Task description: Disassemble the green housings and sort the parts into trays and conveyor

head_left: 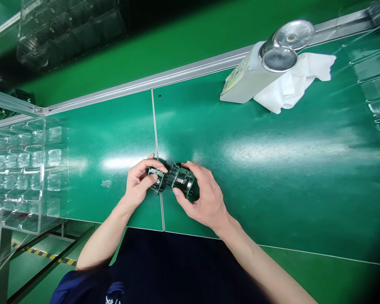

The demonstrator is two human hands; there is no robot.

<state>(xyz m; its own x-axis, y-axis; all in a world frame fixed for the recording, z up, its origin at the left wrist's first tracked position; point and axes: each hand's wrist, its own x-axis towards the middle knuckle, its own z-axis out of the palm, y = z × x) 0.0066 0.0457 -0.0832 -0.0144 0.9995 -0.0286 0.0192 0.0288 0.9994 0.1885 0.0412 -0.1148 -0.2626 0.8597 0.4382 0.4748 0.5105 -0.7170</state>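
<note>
Two small dark green circuit board assemblies are held side by side above the green mat near its front edge. My left hand [139,181] is closed on the left circuit board assembly [158,182], thumb across its face and fingers along its far side. Around the right circuit board assembly [181,179] my right hand [205,195] is closed, fingers at the far edge and thumb at the near edge. The two assemblies meet or nearly meet at their facing sides; whether they touch is hard to tell.
Clear plastic trays [15,173] are stacked at the left edge. A white container with a metal top [248,74] stands at the back right beside crumpled white cloth or paper [285,90]. A metal rail [139,80] runs behind. More clear trays [375,80] lie far right.
</note>
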